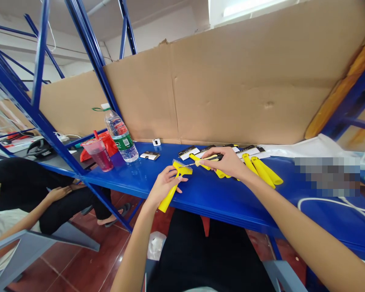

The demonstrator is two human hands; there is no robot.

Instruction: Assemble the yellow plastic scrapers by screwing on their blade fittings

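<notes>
Green label point(120, 143) w/ barcode is on the bottle point(118, 129); its writing, and that of the black-and-white cards point(187, 152), is too small to read. The yellow tool point(169, 197) has T-shaped head and straight handle; it is tilted at the blue table point(136, 177)'s front edge, grasped by L hand point(168, 181). R hand point(224, 159) grips a screwdriver point(212, 158), tip at the tool's head. More yellow pcs point(265, 172) lie around R hand, which partly hides them; a cup point(99, 155) stands beside the bottle.
</notes>
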